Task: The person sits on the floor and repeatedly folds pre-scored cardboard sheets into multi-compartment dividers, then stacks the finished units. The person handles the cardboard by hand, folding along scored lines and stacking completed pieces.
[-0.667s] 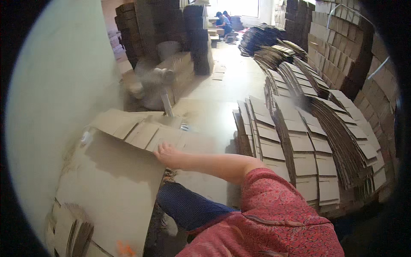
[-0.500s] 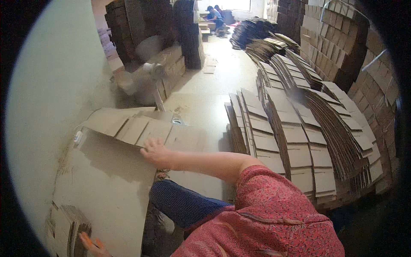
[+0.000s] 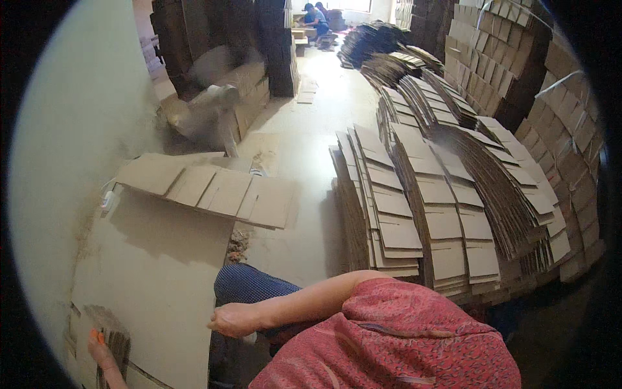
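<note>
My left hand, with orange coverings on its fingertips, is closed at a small upright stack of cardboard strips at the lower left. Its fingers press against the strips, though the exact grip is partly hidden. My right hand is loosely curled by the near right edge of the pale work table, over my blue dotted trouser leg. Nothing shows in it. A fanned row of slotted cardboard pieces lies across the table's far end, apart from both hands.
Tall leaning rows of slotted cardboard stand on the floor to the right, with tied stacks behind. A blurred machine part rises beyond the table. A wall borders the left side. Other people sit far back.
My right hand has left the fanned cardboard and come back toward me, its fingers curling. My left hand has moved left and closed in on the stack of strips. The view has shifted slightly.
</note>
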`<state>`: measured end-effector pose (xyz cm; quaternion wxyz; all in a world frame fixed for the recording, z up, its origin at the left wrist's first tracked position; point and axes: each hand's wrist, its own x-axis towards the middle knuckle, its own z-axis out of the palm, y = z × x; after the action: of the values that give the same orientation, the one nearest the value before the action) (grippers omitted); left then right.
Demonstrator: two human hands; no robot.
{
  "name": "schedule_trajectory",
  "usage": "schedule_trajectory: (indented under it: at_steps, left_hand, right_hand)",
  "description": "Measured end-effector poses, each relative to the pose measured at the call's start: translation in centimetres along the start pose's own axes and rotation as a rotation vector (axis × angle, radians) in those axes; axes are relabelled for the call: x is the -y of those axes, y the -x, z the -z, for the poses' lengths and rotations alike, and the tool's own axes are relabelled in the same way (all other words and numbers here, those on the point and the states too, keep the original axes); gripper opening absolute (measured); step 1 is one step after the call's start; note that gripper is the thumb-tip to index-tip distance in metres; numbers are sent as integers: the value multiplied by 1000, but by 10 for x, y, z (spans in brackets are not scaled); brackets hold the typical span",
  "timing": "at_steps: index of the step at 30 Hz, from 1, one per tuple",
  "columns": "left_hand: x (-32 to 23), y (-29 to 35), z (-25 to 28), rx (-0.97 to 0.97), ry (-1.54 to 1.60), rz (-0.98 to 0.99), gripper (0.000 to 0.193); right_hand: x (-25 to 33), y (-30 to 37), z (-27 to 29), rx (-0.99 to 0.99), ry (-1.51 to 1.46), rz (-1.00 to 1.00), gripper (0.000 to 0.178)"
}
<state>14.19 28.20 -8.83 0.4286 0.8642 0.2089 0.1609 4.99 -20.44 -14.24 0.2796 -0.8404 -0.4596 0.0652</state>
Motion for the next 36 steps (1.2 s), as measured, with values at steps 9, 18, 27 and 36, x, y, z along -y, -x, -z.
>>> schedule_trajectory:
  at_steps: [9, 18, 27, 36]
  left_hand:
    - [39, -24, 42, -15, -138, 93, 39]
    - [68, -7, 139, -12, -236, -301, 36]
    - [-104, 318, -14, 63, -109, -1045, 34]
    - [43, 409, 118, -533, -235, -160, 48]
  right_hand:
    - [9, 5, 4, -50, -6, 3, 16]
    - [11, -4, -21, 44, -153, 31, 17]
    - [98, 5, 22, -82, -1499, -423, 36]
    - [64, -11, 7, -237, -1507, -403, 17]
